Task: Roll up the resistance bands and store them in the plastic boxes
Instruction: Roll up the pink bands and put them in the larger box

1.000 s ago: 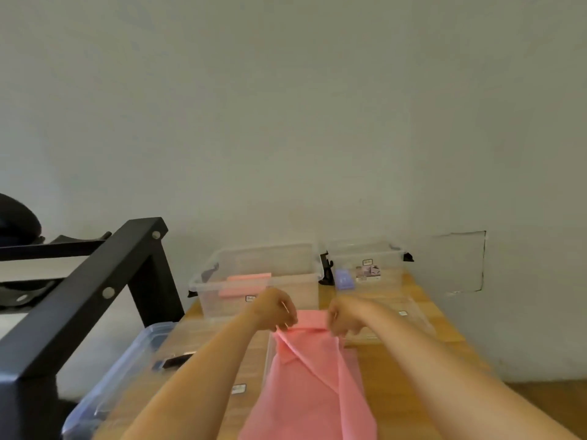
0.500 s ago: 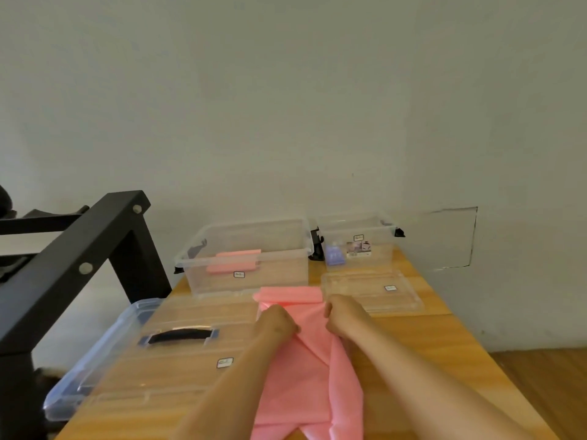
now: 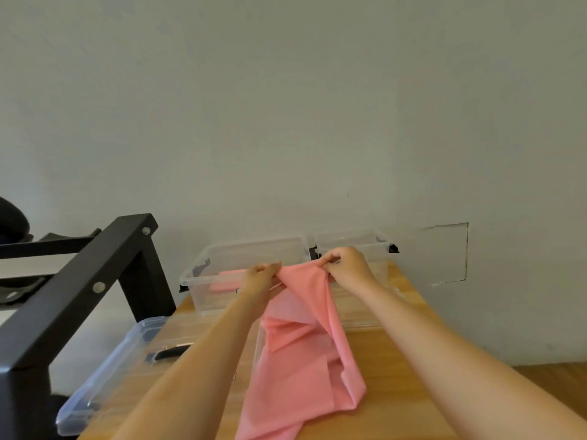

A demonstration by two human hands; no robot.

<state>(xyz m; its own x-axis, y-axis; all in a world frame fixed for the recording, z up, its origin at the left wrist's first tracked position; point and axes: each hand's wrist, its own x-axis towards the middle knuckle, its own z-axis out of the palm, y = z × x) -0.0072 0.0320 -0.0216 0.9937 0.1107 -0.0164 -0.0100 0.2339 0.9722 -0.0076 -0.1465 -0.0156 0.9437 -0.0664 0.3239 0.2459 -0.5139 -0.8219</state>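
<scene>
**Pink resistance band held aloft by its upper edge above the desk**

The pink resistance band [image 3: 301, 344] is raised at its upper edge and hangs in loose folds. Its lower part lies crumpled on the wooden desk [image 3: 390, 385] toward the near edge. The left hand [image 3: 259, 281] pinches the band's upper left end, its fingers [image 3: 270, 267] curled onto the material. The right hand [image 3: 347, 265] pinches the upper right end, its fingers [image 3: 330, 258] likewise closed round the material. Both hands are in front of two clear plastic boxes set side by side along the desk's far edge. The left box [image 3: 203, 293] contains a folded pink band [image 3: 225, 281]; the contents of the right box [image 3: 378, 249] cannot be made out. A clear lid [image 3: 104, 373] with a dark handle overhangs the desk's left edge. A second clear lid [image 3: 359, 319] lies beneath the right forearm. A black metal frame [image 3: 79, 296] stands left of the desk.
</scene>
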